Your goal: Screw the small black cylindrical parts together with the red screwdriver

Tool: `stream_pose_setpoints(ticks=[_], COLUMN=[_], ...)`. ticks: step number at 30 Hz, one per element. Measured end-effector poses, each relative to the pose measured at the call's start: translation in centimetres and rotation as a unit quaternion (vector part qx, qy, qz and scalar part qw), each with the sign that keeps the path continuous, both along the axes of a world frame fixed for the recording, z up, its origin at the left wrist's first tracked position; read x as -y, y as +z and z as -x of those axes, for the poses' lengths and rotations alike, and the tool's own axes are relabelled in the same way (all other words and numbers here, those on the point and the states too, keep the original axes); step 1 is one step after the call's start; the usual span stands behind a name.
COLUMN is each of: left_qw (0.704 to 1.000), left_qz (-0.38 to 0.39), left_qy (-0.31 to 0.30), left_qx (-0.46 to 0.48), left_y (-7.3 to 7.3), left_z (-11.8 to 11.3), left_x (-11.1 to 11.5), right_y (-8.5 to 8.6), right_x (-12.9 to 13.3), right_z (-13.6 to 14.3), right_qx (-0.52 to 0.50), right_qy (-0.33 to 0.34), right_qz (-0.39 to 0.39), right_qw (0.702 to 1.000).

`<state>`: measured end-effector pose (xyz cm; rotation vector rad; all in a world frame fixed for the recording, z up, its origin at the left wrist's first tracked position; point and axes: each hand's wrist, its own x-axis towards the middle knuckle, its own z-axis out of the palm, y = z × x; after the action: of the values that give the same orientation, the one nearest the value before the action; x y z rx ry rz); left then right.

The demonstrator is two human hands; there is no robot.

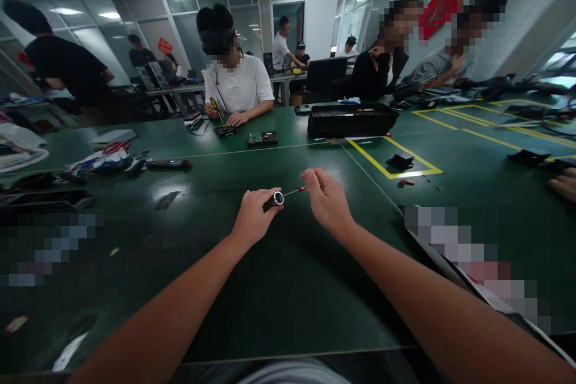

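Observation:
My left hand (255, 215) is closed around a small dark cylindrical part (279, 198) with a bright silver ring at its end. The ring faces towards me. My right hand (327, 198) grips a thin screwdriver (294, 192); its metal shaft and a bit of red show, while the rest of the handle is hidden by the fingers. The shaft points left, and its tip is at or very near the cylindrical part; I cannot tell whether it sits inside. Both hands are held above the green table (270, 306).
Ahead are a green circuit board (263, 138) and a long black housing (351, 120). A black piece (400, 161) lies within yellow tape. Gloves (108, 161) and a dark pen-like tool (168, 164) are left. Across the table, a person in white (243, 81) works with a screwdriver.

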<state>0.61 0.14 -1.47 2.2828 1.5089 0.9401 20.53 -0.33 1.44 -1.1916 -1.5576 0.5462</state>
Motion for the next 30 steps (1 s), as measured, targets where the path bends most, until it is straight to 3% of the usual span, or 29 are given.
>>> stream_pose_setpoints(ticks=[3,7,10,13,15,17,22,30], left_qw=[1.000,1.000,1.000,0.999,0.999,0.999,0.999,0.999], left_qz=[0.002,0.003,0.000,-0.025,-0.018,0.001,0.003,0.018], left_qy=[0.003,0.016,-0.012,-0.034,-0.026,-0.019,-0.019,-0.022], left_qx=[-0.002,0.001,-0.005,-0.028,-0.043,-0.050,-0.045,-0.032], left_y=[0.0,0.3,0.7,0.9,0.8,0.5,0.1,0.3], left_z=[0.0,-0.1,-0.2,-0.5,-0.5,-0.5,-0.3,-0.4], left_x=[0.0,0.3,0.6,0.5,0.2,-0.1,-0.3,0.1], right_y=[-0.3,-1.1,-1.8,-2.2,-2.4,-2.4,-2.0,-1.4], right_x=[-0.2,-1.0,-1.9,-2.7,-2.9,-2.8,-1.9,-1.2], right_z=[0.0,0.1,0.1,0.0,-0.2,-0.3,0.2,0.4], right_qx=[-0.017,-0.122,-0.213,-0.297,-0.288,-0.259,-0.205,-0.155], right_qy=[-0.010,0.006,0.021,-0.045,-0.106,-0.123,-0.067,-0.044], right_qz=[0.006,0.008,0.052,0.119,0.111,0.086,0.037,0.038], right_qw=[1.000,0.993,0.976,0.946,0.945,0.954,0.976,0.986])
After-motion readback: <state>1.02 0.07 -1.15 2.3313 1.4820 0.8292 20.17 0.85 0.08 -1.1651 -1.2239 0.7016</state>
